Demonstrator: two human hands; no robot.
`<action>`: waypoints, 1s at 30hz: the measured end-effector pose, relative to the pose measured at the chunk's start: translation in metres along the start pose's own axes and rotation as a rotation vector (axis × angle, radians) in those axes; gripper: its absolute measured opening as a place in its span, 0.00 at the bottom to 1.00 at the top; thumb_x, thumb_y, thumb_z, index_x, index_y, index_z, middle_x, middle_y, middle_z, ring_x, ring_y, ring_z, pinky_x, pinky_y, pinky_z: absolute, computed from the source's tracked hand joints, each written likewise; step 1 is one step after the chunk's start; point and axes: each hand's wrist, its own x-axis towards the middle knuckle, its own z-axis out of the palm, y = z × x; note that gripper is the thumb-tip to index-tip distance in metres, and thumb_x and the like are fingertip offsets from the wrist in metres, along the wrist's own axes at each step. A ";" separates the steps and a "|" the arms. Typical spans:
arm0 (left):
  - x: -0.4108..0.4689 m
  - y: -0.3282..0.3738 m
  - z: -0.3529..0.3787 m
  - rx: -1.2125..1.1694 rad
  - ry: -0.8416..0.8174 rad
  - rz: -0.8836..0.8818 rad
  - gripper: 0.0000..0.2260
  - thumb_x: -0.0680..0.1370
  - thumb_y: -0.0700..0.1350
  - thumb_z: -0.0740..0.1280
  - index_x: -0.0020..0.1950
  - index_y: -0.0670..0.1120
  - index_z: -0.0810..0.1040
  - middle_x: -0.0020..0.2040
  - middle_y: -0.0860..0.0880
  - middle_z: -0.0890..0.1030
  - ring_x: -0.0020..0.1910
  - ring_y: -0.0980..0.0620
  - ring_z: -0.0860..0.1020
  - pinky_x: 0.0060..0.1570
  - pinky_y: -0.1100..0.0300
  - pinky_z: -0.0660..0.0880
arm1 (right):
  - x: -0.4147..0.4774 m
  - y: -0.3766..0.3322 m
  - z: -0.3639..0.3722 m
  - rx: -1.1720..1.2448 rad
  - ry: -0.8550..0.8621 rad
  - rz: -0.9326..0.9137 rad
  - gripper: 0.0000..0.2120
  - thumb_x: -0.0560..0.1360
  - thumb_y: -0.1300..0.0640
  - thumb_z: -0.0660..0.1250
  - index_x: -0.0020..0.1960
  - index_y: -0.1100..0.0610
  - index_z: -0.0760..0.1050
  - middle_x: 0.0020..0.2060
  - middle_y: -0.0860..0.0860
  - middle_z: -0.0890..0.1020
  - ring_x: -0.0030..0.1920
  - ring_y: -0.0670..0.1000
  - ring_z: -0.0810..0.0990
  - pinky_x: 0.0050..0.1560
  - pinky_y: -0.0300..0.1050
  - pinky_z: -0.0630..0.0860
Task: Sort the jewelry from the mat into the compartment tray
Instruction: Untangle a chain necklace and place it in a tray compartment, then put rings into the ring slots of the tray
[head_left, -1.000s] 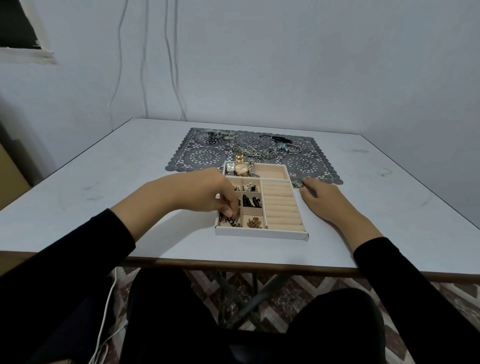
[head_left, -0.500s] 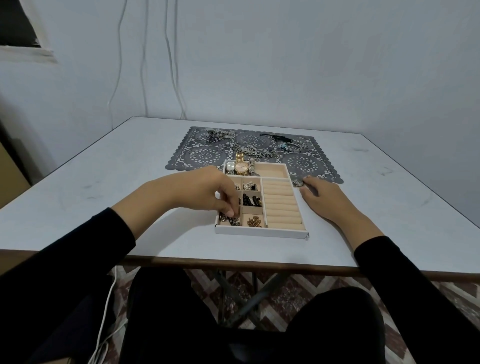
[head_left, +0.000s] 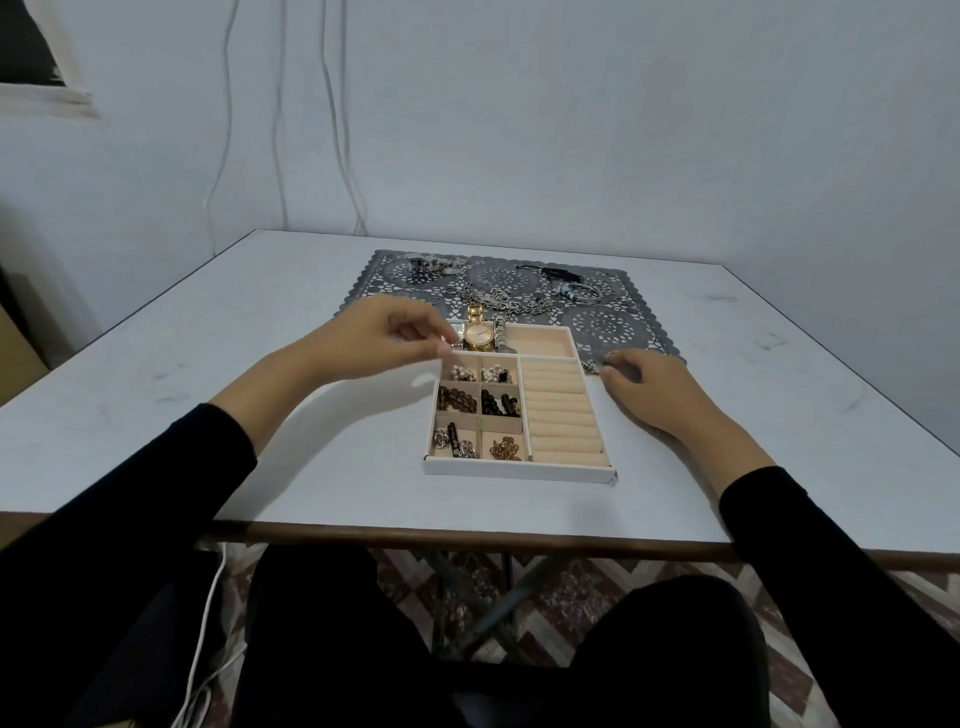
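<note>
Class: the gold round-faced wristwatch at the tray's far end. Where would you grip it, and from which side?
Probably pinch the gold round-faced wristwatch by its gold strap, coming from above: it lies dial-up, the strap juts past the white compartment tray's far rim, and a silver band crowds its right.

One table carries one grey lace mat and one white compartment tray. The tray has six small square compartments, all six holding jewelry, plus one ribbed ring section and one long far compartment with one gold watch at its left end. Two hands show, one left hand and one right hand; the tangled pieces on the mat cannot be counted.
</note>
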 end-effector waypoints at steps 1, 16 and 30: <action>0.005 -0.007 0.000 0.006 0.057 -0.010 0.05 0.77 0.45 0.71 0.52 0.53 0.82 0.46 0.52 0.85 0.46 0.57 0.83 0.54 0.58 0.79 | 0.005 0.002 -0.001 -0.003 0.009 0.007 0.15 0.79 0.52 0.62 0.62 0.56 0.77 0.58 0.52 0.80 0.57 0.50 0.75 0.52 0.37 0.64; 0.084 -0.094 0.008 0.468 0.095 -0.254 0.19 0.82 0.50 0.60 0.71 0.46 0.71 0.71 0.45 0.72 0.69 0.47 0.70 0.70 0.51 0.65 | 0.086 -0.006 0.017 -0.001 0.086 -0.004 0.19 0.78 0.58 0.63 0.68 0.58 0.71 0.63 0.54 0.77 0.59 0.52 0.75 0.59 0.41 0.68; 0.123 -0.116 0.007 0.562 0.010 -0.186 0.20 0.84 0.52 0.55 0.75 0.48 0.68 0.76 0.51 0.66 0.73 0.51 0.65 0.71 0.56 0.61 | 0.145 0.016 0.032 -0.034 0.186 -0.016 0.13 0.77 0.60 0.63 0.60 0.59 0.78 0.56 0.55 0.80 0.57 0.52 0.76 0.57 0.38 0.67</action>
